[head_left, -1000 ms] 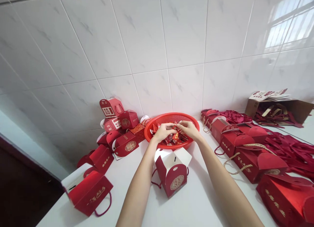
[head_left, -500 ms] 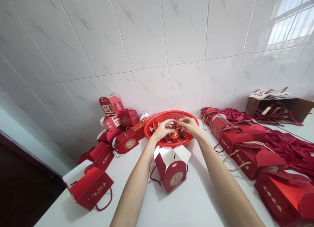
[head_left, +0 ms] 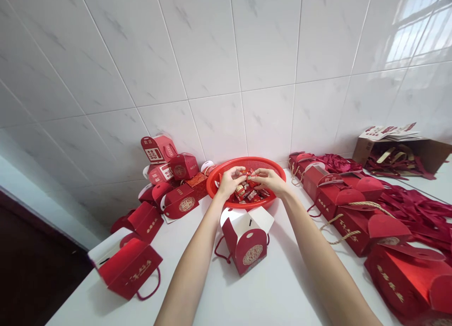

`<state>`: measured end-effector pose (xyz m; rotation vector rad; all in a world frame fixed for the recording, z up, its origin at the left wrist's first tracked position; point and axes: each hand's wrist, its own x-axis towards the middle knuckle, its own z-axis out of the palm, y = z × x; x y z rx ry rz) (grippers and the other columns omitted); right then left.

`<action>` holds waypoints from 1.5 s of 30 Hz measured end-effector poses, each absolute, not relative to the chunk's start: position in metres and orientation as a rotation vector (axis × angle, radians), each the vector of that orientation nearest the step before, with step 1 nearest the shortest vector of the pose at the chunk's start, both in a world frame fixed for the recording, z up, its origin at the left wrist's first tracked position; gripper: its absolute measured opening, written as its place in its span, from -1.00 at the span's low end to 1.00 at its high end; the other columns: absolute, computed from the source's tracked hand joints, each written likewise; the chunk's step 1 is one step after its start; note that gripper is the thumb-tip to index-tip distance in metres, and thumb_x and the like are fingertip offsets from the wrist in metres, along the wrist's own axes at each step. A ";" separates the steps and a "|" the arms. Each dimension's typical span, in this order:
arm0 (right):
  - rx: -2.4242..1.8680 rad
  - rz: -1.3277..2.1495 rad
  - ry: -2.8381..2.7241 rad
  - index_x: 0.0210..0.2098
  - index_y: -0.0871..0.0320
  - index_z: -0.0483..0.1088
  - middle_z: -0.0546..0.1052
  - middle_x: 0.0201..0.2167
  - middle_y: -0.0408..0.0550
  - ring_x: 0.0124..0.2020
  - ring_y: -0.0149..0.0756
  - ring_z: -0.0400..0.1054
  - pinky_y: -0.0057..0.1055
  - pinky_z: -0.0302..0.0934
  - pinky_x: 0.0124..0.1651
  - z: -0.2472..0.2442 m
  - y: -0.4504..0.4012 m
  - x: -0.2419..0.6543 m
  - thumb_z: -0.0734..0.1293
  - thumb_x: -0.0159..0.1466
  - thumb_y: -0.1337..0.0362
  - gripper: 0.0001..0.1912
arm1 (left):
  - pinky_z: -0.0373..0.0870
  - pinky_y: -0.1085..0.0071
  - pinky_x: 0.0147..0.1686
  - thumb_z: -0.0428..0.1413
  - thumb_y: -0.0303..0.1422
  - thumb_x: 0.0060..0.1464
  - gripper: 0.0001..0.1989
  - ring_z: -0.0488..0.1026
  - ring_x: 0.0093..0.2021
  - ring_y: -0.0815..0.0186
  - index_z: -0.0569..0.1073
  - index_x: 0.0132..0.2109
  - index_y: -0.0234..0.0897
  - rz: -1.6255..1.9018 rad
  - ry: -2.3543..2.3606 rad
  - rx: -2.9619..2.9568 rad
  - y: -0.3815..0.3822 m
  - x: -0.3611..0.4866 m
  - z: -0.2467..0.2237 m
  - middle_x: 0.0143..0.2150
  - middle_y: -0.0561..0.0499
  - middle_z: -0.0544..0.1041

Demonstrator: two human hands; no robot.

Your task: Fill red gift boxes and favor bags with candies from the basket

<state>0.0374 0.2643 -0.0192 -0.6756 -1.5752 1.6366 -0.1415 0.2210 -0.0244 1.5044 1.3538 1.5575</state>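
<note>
A red plastic basket [head_left: 268,163] stands against the wall and holds many wrapped candies [head_left: 253,195]. Over its middle, my left hand [head_left: 232,181] has its fingers pinched on a small red wrapped candy. From the other side, my right hand [head_left: 267,181] reaches in with its fingertips together at the candies; what they grip is too small to make out. In front of the basket, between my forearms, an open dark red box [head_left: 247,250] stands upright with its white inside flaps up and cord handles at its sides.
Red gift boxes [head_left: 180,201] are piled left of the basket, with an open box [head_left: 130,269] at the front left. Rows of red boxes [head_left: 370,225], dark red ribbons [head_left: 416,206] and a cardboard box [head_left: 432,156] are on the right.
Both hands have come closer together over the basket, their fingers closing at the candies. Gold and red candies now show below them. The view has shifted slightly.
</note>
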 end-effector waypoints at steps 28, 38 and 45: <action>-0.550 1.727 -1.126 -0.45 0.11 0.36 0.55 -0.35 -0.10 -0.28 -0.27 0.44 -0.18 0.48 -0.17 -0.022 0.275 0.041 0.58 -0.08 0.15 -0.63 | 0.26 0.41 -0.43 0.15 -0.59 -0.41 -0.82 0.31 -0.58 0.30 0.48 -0.61 -0.20 0.453 1.550 2.015 0.235 -0.136 -0.039 -0.67 0.12 0.42; -0.523 1.772 -1.155 -0.40 0.12 0.36 0.53 -0.31 -0.12 -0.31 -0.31 0.45 -0.23 0.50 -0.24 -0.014 0.267 0.044 0.56 0.00 0.17 -0.67 | 0.38 0.39 -0.29 0.10 -0.25 0.08 -0.78 0.46 -0.33 0.29 0.52 -0.28 -0.32 1.073 1.543 1.790 0.222 -0.141 -0.023 -0.33 -0.03 0.57; -0.458 1.808 -1.304 -0.35 0.13 0.39 0.54 -0.30 -0.09 -0.31 -0.30 0.44 -0.33 0.47 -0.30 0.011 0.250 0.052 0.56 -0.02 0.15 -0.64 | 0.40 0.40 -0.27 0.28 -0.13 -0.09 -0.65 0.48 -0.33 0.30 0.54 -0.27 -0.33 1.258 1.374 1.628 0.176 -0.143 0.005 -0.32 -0.01 0.58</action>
